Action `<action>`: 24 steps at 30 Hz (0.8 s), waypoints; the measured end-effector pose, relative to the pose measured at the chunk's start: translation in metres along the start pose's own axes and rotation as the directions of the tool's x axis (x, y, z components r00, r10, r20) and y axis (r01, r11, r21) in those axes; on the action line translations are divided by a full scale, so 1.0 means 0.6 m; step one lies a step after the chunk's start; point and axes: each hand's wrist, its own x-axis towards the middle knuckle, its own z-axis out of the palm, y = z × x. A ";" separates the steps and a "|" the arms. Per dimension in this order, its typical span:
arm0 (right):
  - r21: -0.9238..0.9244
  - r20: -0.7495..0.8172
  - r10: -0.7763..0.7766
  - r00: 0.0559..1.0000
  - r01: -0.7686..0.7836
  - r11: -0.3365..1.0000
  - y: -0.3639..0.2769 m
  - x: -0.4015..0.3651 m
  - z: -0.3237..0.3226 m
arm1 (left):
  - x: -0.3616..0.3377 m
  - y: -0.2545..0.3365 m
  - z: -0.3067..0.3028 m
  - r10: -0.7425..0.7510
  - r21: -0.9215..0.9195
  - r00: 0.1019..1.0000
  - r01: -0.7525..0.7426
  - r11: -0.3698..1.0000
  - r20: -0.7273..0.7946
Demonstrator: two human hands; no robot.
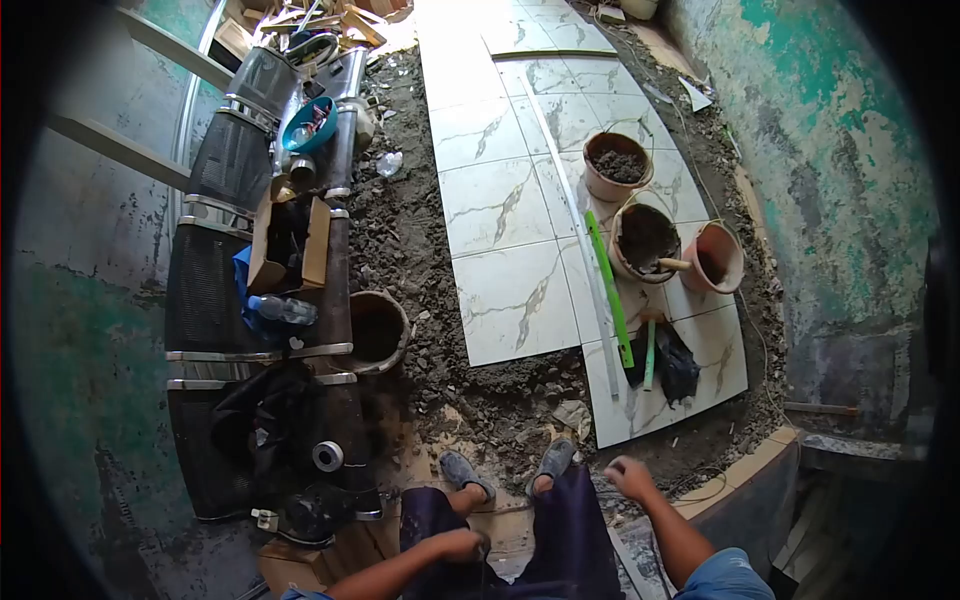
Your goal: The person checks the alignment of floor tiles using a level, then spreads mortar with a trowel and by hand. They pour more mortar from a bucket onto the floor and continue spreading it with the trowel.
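My left hand [464, 546] is closed low in front of my dark trousers, by my thigh. Whatever its fingers hold, if anything, is hidden. My right hand [629, 478] hovers just past the near corner of the laid marble-patterned tiles [512, 300], its fingers drawn together. I cannot make out anything in them. On the tiles ahead lie a green level [608, 290], a long metal straightedge [570, 200], a green-handled tool [650, 355] and a black plastic bag [678, 368].
Three buckets [603, 185] stand on the tiles; a trowel handle [673, 264] sticks out of one. Rubble [400, 240] borders the tiles. Left is a metal bench [225, 165] with a cardboard box [316, 245], bottle [283, 308] and tape roll [327, 456]. Another bucket [404, 335] stands beside it.
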 end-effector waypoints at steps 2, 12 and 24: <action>-0.077 -0.111 0.017 0.994 -0.025 0.997 0.015 0.025 -0.015 | 0.026 0.005 -0.026 0.053 0.047 0.954 -0.041 0.998 -0.296; -0.316 -0.639 -0.135 0.757 -0.098 0.944 0.337 0.544 0.381 | 0.712 -0.441 -0.264 0.250 0.656 0.724 0.352 0.667 -0.643; -0.258 -0.703 -0.093 0.706 -0.131 0.957 0.335 0.599 0.410 | 0.794 -0.456 -0.216 0.208 0.646 0.763 0.331 0.688 -0.612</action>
